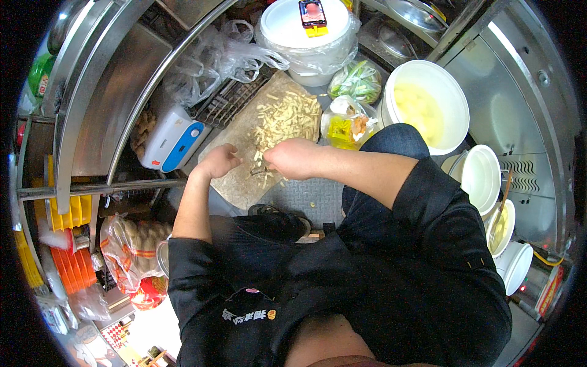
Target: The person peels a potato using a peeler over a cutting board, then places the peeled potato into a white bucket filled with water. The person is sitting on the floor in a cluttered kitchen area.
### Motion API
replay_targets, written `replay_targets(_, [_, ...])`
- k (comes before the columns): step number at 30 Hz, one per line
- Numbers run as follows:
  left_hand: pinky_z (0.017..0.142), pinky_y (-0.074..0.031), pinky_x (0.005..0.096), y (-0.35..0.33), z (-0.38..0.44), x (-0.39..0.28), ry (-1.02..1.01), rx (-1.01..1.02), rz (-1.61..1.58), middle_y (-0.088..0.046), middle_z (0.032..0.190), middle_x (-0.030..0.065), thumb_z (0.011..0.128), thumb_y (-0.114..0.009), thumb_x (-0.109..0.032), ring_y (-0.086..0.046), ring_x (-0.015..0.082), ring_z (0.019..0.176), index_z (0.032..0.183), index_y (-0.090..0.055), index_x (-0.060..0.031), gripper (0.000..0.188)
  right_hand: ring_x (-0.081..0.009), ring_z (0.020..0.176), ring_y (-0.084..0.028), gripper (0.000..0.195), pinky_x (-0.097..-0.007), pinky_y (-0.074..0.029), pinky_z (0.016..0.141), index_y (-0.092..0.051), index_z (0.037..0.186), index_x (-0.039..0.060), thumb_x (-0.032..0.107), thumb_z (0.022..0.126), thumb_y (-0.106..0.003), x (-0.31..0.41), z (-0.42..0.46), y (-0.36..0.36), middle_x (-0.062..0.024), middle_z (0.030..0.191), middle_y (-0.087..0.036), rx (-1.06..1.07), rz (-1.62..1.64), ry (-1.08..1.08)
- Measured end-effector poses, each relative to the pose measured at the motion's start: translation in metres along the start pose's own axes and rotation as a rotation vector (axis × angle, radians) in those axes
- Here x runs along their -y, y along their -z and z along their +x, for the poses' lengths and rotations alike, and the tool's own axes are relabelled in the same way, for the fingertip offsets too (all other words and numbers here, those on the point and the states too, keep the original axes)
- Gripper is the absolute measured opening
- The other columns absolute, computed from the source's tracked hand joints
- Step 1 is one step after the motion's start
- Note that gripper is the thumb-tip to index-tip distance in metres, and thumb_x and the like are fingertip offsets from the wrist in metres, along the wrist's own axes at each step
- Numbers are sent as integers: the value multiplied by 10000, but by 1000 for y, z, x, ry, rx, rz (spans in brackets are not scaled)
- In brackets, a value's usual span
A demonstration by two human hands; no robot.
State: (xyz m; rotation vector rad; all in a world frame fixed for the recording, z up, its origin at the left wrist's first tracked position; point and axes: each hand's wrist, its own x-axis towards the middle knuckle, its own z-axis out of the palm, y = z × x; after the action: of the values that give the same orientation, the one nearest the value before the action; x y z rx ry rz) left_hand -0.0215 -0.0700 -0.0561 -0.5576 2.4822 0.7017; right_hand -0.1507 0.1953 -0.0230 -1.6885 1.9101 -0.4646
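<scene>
A worn cutting board [234, 190] lies low before me, with a heap of pale peeled, cut pieces [286, 117] on its right part, perhaps ginger or a root vegetable. Over the board's near right edge is my right hand [293, 158], its fingers closed around something whose handle I cannot make out; a small dark metal piece shows just left of the fingers. My left hand [222, 160] hovers over the board's left side, fingers curled and apart, with nothing plainly in it. Small pale scraps lie between the hands and on the grey floor [312, 202].
A lidded white bucket [300, 59] bears a phone [312, 13]. To the right stand a bucket of yellowish pieces in liquid [417, 110], bagged green vegetables [357, 82] and more white tubs [486, 179]. A black crate [234, 98], plastic bags and a blue-white appliance [172, 140] sit left.
</scene>
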Motion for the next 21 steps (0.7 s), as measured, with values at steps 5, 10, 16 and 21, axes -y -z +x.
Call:
replay_targets(5, [937, -549, 404, -2, 3, 4, -15, -9, -3, -748, 1124, 228, 881, -778, -346, -719, 352, 1055, 1314, -622, 47, 605, -415, 920, -710, 247, -520, -562, 813, -671, 991, 26, 267, 977, -618, 1, -1, 1, -210, 939, -724, -10, -1, -3])
replay_targets(10, [927, -551, 405, -2, 4, 6, -24, -8, -5, -750, 1117, 227, 876, -778, -343, -721, 352, 1049, 1311, -624, 47, 604, -416, 914, -711, 251, -521, -562, 809, -672, 993, 20, 266, 974, -622, 0, -1, 0, -214, 933, -722, -16, 1, 2])
replay_targets(16, [925, -551, 412, -1, 3, 6, -31, -14, 11, -750, 1105, 226, 872, -780, -339, -720, 357, 1046, 1292, -643, 28, 575, -416, 910, -711, 245, -522, -562, 809, -672, 991, 19, 258, 972, -625, 1, -1, 2, -214, 927, -722, -16, 13, -2])
replay_targets(21, [933, -549, 414, -1, 3, 6, -21, -12, 2, -745, 1118, 228, 867, -782, -337, -715, 357, 1061, 1285, -651, 24, 568, -418, 905, -710, 243, -523, -561, 806, -671, 989, 19, 257, 974, -626, 2, -1, 2, -213, 926, -723, -17, 14, -2])
